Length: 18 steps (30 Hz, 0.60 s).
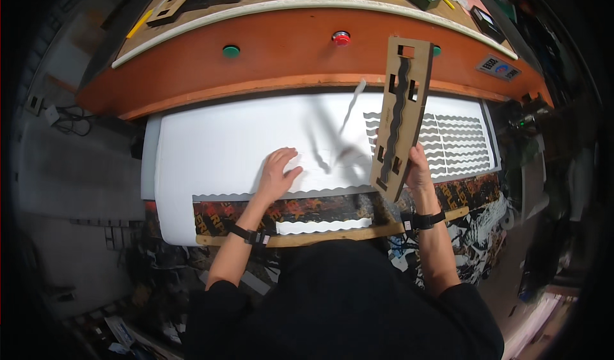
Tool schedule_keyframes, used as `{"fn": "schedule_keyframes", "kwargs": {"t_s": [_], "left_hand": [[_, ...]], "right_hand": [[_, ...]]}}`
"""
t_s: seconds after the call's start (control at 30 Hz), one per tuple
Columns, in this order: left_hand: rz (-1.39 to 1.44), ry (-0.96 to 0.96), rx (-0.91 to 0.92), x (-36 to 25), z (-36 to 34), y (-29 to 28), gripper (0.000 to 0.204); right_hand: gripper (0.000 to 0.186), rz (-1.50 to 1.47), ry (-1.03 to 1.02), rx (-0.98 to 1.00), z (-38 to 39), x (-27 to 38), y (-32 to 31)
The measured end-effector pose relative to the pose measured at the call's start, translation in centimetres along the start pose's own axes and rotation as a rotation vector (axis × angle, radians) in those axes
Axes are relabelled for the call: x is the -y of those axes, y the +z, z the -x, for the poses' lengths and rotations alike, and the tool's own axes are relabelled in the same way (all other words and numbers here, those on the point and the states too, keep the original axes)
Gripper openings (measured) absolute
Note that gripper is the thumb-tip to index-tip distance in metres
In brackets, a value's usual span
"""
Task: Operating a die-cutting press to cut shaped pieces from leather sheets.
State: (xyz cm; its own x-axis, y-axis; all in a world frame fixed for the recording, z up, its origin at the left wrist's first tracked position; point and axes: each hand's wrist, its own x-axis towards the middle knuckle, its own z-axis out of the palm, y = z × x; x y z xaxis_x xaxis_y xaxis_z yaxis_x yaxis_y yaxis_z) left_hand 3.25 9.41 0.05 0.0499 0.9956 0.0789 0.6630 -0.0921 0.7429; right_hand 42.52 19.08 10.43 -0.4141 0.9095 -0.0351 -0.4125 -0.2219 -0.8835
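where right hand (418, 169) grips — slotted board (401, 118) tilts

Lettered black strip (300, 210), printed plate (498, 68) — orange panel (281, 50)

The tan wooden die board (409, 114) stands tilted at about two o'clock from the view's centre, its long axis pointing between twelve and one. A dark grey wavy band (401, 98) runs down its face, flanked by rectangular cut-outs; the right hand (417, 168) grips its lower edge at the four o'clock side. Beneath spreads a white sheet (217, 136) — grey wavy rows patterning its three o'clock end, a scalloped edge along six. The left hand (278, 171), fingers spread, is over the sheet at nine o'clock — contact cannot be told.
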Motion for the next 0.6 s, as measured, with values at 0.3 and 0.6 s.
{"fn": "schedule_keyframes", "kwargs": {"t_s": [0.3, 0.6], "left_hand": [[-0.113, -0.091, -0.192, -10.0, -7.1, 4.3, 0.064], [-0.245, -0.213, -0.003, -7.4, -7.8, 6.3, 0.041]], "right_hand": [[0.082, 0.016, -0.016, -0.141, 2.5, -1.9, -1.6], [0.081, 1.208, -0.174, -0.596, 7.0, -3.3, -5.9]]}}
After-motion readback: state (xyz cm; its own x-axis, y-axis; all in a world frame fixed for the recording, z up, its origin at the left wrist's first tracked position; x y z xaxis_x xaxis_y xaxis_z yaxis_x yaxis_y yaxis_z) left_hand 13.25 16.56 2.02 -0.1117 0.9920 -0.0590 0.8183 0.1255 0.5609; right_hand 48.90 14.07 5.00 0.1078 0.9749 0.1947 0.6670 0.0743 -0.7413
